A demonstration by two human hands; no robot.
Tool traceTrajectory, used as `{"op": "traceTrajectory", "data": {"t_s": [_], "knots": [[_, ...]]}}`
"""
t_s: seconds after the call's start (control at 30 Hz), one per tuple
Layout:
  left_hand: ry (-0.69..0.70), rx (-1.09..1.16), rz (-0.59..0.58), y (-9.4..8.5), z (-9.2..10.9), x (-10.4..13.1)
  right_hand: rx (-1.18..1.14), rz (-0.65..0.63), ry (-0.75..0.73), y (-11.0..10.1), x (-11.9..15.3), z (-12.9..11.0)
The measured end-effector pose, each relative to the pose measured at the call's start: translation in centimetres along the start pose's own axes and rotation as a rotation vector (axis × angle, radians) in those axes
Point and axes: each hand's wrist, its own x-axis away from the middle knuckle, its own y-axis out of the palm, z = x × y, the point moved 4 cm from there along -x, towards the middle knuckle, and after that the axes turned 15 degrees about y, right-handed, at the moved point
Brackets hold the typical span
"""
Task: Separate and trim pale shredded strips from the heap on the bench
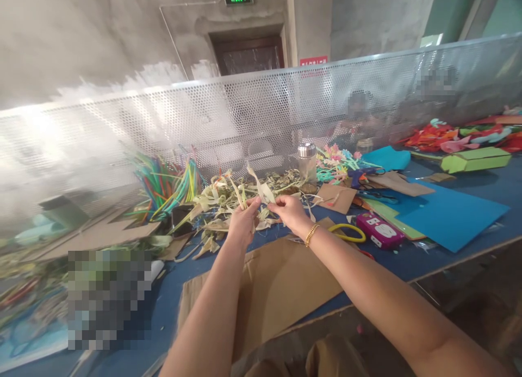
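Note:
Both of my hands are raised over the blue table, close together, above the far edge of a flat cardboard sheet (pixel 285 290). My left hand (pixel 244 222) is closed on pale dried husk strips (pixel 237 195) that point upward. Pinched in the fingers of my right hand (pixel 291 211), which has a gold bracelet at its wrist, is a pale husk piece (pixel 265 192) with a long tip. A pile of dried husks (pixel 214 197) lies just behind and to the left of my hands.
Colourful stems (pixel 167 184) stand at the left behind cardboard. A lidded jar (pixel 307 162) is behind my right hand. Rightward lie a yellow loop (pixel 348 233), a magenta power strip (pixel 379 231), blue sheets (pixel 448 214) and a green box (pixel 475 160). A perforated metal screen (pixel 171 116) runs behind.

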Motion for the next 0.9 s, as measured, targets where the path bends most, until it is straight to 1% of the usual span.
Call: {"op": "traceTrajectory", "data": {"t_s": [0.13, 0.23, 0.37, 0.47, 0.53, 0.73, 0.9], "knots": [[0.003, -0.036, -0.006, 0.0, 0.0, 0.0, -0.086, -0.039, 0.068, 0.3, 0.2, 0.1], [-0.007, -0.050, -0.002, -0.1, 0.0, 0.0, -0.112, -0.056, 0.091, 0.4, 0.4, -0.1], [-0.006, -0.009, 0.001, -0.3, 0.1, -0.1, -0.184, -0.094, 0.100, 0.2, 0.6, -0.5], [-0.015, 0.002, 0.011, -0.5, 0.1, -0.2, -0.256, -0.063, 0.105, -0.4, 0.6, -0.7], [-0.027, -0.016, 0.007, -0.5, 0.1, -0.2, -0.298, -0.064, 0.106, -0.7, 0.6, -0.8], [-0.041, -0.044, -0.025, -0.2, 0.0, 0.0, -0.251, -0.147, 0.052, -0.3, 0.5, -0.8], [-0.042, -0.085, -0.025, -0.3, 0.0, 0.0, -0.406, -0.166, 0.116, -0.1, 0.4, -0.6]]}}
